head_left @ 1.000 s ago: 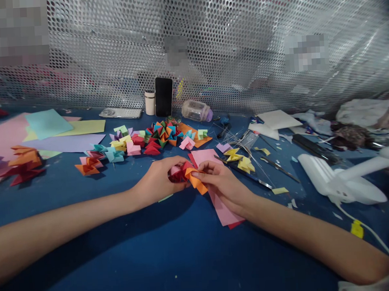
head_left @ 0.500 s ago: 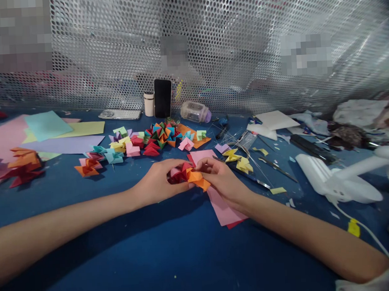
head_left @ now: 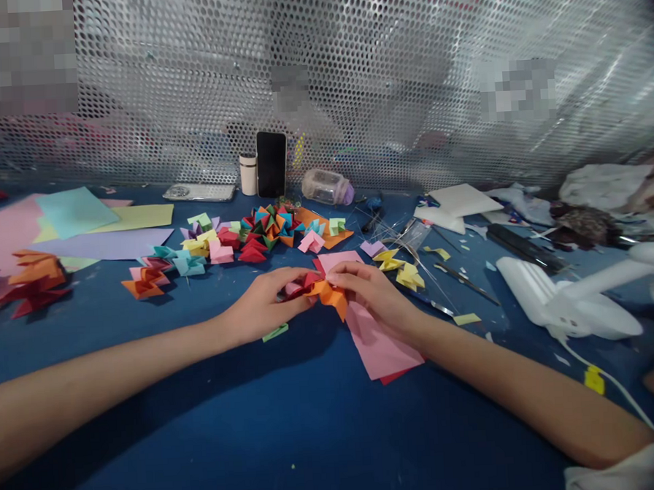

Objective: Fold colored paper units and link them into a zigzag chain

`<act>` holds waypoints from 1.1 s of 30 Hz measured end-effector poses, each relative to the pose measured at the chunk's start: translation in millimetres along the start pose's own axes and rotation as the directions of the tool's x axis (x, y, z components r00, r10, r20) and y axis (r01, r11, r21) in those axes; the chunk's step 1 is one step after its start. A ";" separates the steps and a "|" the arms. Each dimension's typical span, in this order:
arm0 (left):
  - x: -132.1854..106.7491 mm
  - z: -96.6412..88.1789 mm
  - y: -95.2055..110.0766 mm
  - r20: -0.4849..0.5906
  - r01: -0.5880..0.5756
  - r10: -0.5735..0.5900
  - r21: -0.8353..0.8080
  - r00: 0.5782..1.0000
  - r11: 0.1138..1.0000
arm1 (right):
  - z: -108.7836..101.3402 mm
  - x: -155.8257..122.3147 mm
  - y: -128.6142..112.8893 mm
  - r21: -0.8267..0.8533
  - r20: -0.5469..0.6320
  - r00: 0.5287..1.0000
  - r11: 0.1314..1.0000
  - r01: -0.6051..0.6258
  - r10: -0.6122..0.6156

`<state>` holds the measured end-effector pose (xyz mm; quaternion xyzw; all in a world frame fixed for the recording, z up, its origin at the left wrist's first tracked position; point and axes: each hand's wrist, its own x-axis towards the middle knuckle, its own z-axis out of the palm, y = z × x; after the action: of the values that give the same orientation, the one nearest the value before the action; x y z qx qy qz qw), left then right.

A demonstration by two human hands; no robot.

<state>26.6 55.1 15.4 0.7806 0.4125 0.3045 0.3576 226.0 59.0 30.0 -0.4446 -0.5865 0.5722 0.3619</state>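
My left hand [head_left: 267, 303] is closed around red folded paper pieces [head_left: 308, 282], partly hidden by the fingers. An orange origami piece [head_left: 330, 297] joins them on the right, its points hanging down. My right hand [head_left: 370, 290] pinches the top of this orange piece between thumb and fingers. Beneath the right hand lie pink paper sheets [head_left: 381, 344] with a red sheet under them. A small green paper strip [head_left: 275, 332] rests on the table just below the left hand. Behind the hands stands a cluster of multicoloured folded pieces [head_left: 271, 224].
Flat coloured sheets [head_left: 108, 245] and orange folded pieces [head_left: 37, 271] lie at left. A phone [head_left: 271, 164] stands upright beside a clear jar [head_left: 327, 187]. To the right are yellow pieces [head_left: 410, 276], a cutter [head_left: 437, 308], scissors [head_left: 465, 281] and a white lamp [head_left: 571, 305].
The orange piece has turned so its points hang lower. My left hand has shifted slightly left and closed more, and the green strip below it now shows.
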 end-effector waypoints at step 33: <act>3.3 1.3 12.4 0.316 0.413 -0.298 -0.411 0.901 0.813 | 1.6 -10.4 -2.2 -0.750 0.094 0.779 0.470 0.465 -0.620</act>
<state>34.4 52.6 25.4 0.6098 0.4203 0.2269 0.6325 227.8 48.9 32.8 -0.3933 -0.8378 0.0925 0.3672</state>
